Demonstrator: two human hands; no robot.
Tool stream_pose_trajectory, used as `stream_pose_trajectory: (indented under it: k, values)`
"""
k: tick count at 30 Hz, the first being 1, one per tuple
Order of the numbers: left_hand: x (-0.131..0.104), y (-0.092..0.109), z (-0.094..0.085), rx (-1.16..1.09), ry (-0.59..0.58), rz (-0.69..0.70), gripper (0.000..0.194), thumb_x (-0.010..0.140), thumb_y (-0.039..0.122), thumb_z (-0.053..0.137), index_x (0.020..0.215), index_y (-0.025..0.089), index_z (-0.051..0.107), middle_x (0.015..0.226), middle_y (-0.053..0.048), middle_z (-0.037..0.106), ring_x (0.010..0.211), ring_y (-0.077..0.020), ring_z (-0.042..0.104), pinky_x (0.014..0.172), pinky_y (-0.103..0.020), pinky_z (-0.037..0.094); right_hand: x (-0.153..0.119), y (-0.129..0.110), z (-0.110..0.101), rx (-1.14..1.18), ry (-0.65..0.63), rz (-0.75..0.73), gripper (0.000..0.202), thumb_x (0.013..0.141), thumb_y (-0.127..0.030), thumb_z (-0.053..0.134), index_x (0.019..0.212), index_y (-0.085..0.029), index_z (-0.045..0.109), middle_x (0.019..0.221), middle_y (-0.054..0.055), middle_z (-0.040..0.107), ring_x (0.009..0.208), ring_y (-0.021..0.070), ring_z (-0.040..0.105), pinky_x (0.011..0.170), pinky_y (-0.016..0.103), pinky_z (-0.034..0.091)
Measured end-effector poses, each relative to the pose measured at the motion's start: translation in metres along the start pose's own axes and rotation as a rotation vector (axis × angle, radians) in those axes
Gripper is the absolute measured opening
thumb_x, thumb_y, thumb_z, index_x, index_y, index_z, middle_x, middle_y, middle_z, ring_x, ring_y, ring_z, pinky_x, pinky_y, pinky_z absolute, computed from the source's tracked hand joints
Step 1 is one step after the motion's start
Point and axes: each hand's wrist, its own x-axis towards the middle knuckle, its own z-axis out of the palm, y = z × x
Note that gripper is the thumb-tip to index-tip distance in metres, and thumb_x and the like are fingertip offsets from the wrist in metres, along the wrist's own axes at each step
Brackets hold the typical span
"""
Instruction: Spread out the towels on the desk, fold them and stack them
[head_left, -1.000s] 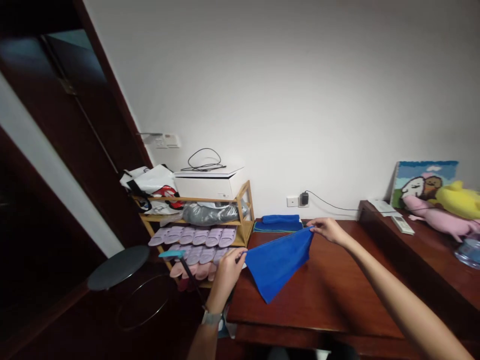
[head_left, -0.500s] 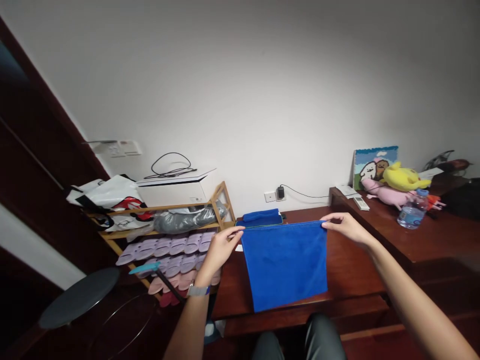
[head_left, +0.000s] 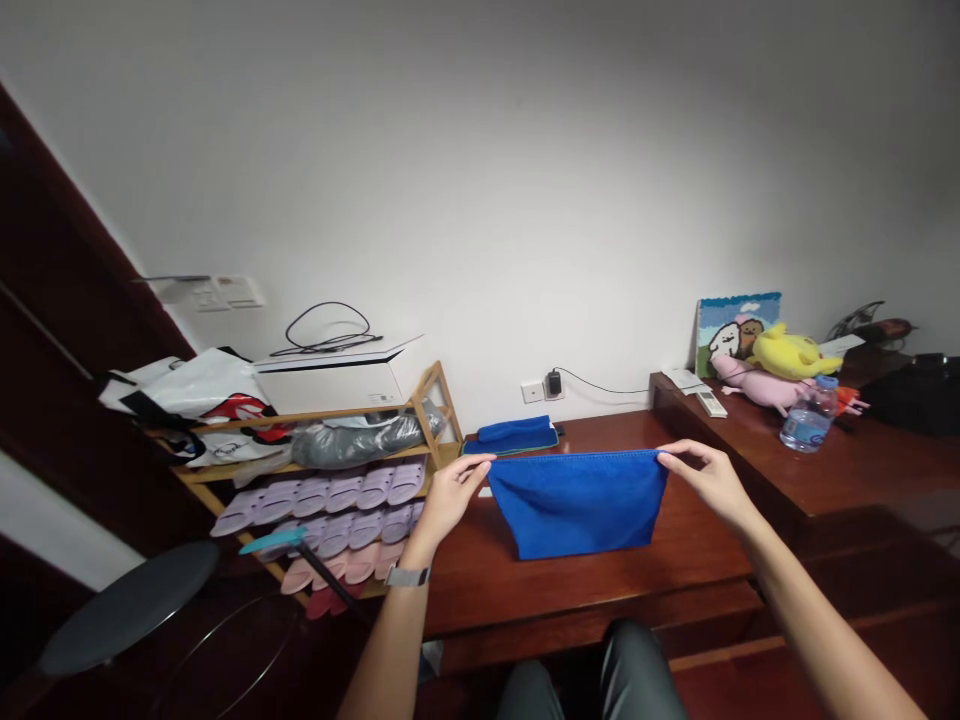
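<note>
Cloth (head_left: 581, 505) above table (head_left: 525, 595), perhaps partly on it

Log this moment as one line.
left hand: pinches upper corner of blue cloth | right hand: pinches opposite upper corner | cloth: spread between hands | beyond: folded blue fabric on wooden table

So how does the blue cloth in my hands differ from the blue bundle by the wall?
The held cloth is spread between your left hand and right hand, while the blue bundle lies folded or rolled on the table, touched by neither hand. The held cloth shows as one broad sheet; the blue bundle looks narrow and layered. Both are a similar strong blue.
</note>
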Motion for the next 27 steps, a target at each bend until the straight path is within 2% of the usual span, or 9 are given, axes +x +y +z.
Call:
stream_pose_trajectory:
  k: [4,9,11,15,18,21,24,27]
  values:
    - [-0.003,0.002,0.006,-0.012,0.052,0.018,0.041,0.087,0.060,0.069,0.100,0.022,0.080,0.108,-0.007,0.082,0.100,-0.0250,0.075,0.091,-0.038,0.063,-0.008,-0.005,0.004,-0.009,0.117,-0.064,0.040,0.079,-0.062,0.080,0.089,-0.024,0.079,0.091,0.006,0.080,0.087,0.0243,0.073,0.081,0.038,0.060]
    - [-0.002,0.000,0.028,-0.081,0.192,0.014,0.037,0.091,0.056,0.064,0.099,0.022,0.077,0.098,-0.003,0.079,0.085,-0.0183,0.072,0.076,-0.028,0.060,-0.014,-0.006,0.022,0.039,0.305,-0.104,0.038,0.085,-0.061,0.075,0.091,-0.024,0.075,0.088,0.005,0.076,0.083,0.0224,0.070,0.078,0.035,0.058]
    - [0.004,-0.003,0.040,-0.088,0.229,0.003,0.034,0.092,0.053,0.062,0.097,0.022,0.076,0.093,-0.002,0.077,0.080,-0.0165,0.069,0.071,-0.026,0.058,-0.009,-0.002,0.029,0.050,0.336,-0.103,0.039,0.085,-0.062,0.074,0.091,-0.023,0.073,0.089,0.006,0.075,0.085,0.0227,0.069,0.081,0.036,0.058]
    - [0.010,-0.013,0.055,-0.067,0.213,-0.053,0.034,0.090,0.053,0.062,0.090,0.021,0.074,0.086,-0.003,0.076,0.077,-0.0174,0.069,0.068,-0.027,0.057,0.001,0.013,0.034,0.047,0.306,-0.026,0.050,0.077,-0.071,0.076,0.085,-0.022,0.074,0.085,0.007,0.076,0.082,0.0240,0.069,0.079,0.038,0.058]
    - [-0.003,-0.020,0.051,-0.067,0.171,-0.051,0.035,0.092,0.052,0.062,0.098,0.021,0.076,0.100,-0.005,0.079,0.089,-0.0198,0.073,0.078,-0.030,0.060,-0.005,0.022,0.026,0.000,0.238,-0.028,0.045,0.081,-0.066,0.075,0.092,-0.022,0.077,0.091,0.007,0.078,0.085,0.0244,0.071,0.079,0.039,0.059]
    - [-0.025,-0.020,0.039,-0.040,0.151,0.001,0.036,0.093,0.053,0.064,0.103,0.021,0.078,0.108,-0.008,0.080,0.098,-0.0228,0.074,0.085,-0.033,0.062,-0.020,0.019,0.010,-0.084,0.176,-0.149,0.033,0.087,-0.057,0.074,0.093,-0.025,0.078,0.095,0.006,0.078,0.090,0.0243,0.072,0.084,0.039,0.059]
    - [-0.043,-0.010,0.029,-0.015,0.214,0.076,0.033,0.093,0.051,0.066,0.098,0.021,0.079,0.106,-0.009,0.081,0.099,-0.0246,0.075,0.086,-0.035,0.064,-0.032,0.005,-0.004,-0.148,0.147,-0.252,0.022,0.090,-0.049,0.074,0.091,-0.027,0.079,0.093,0.006,0.078,0.088,0.0238,0.072,0.083,0.038,0.060]
    - [-0.052,0.009,0.024,-0.028,0.304,0.091,0.029,0.091,0.049,0.070,0.097,0.021,0.078,0.099,-0.007,0.082,0.091,-0.0231,0.077,0.080,-0.033,0.066,-0.037,-0.012,-0.013,-0.175,0.172,-0.309,0.017,0.091,-0.043,0.074,0.091,-0.027,0.079,0.091,0.006,0.077,0.086,0.0236,0.071,0.078,0.037,0.060]
